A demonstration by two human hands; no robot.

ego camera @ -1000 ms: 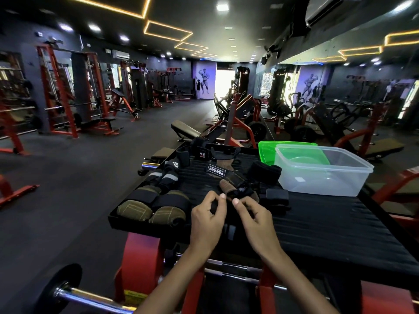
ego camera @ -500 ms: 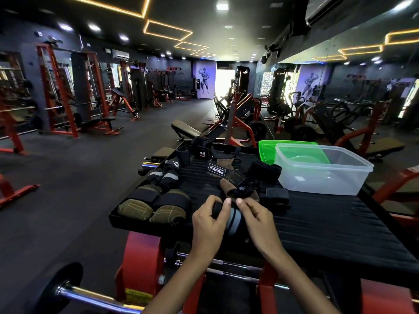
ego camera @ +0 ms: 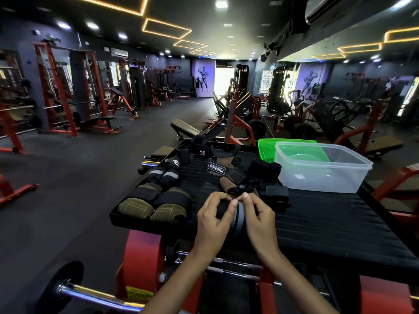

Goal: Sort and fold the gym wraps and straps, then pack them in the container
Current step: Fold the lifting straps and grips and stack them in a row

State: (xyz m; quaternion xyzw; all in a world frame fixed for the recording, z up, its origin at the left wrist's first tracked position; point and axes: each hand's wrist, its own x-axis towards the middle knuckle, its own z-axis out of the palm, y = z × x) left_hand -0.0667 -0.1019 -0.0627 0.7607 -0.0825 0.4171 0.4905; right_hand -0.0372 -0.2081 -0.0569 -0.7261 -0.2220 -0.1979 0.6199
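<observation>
- Both hands work one black wrap with grey stripes [ego camera: 237,217] at the near edge of the black platform [ego camera: 340,223]; the left hand [ego camera: 213,219] curls round its roll, and the right hand [ego camera: 257,217] pinches its end.
- Rolled wraps [ego camera: 158,200] lie sorted at the left.
- A loose pile of straps [ego camera: 244,180] waits unfolded just beyond the hands.
- The clear container [ego camera: 322,168] looks empty, so packing appears not yet begun; its green lid [ego camera: 267,148] lies behind it.
</observation>
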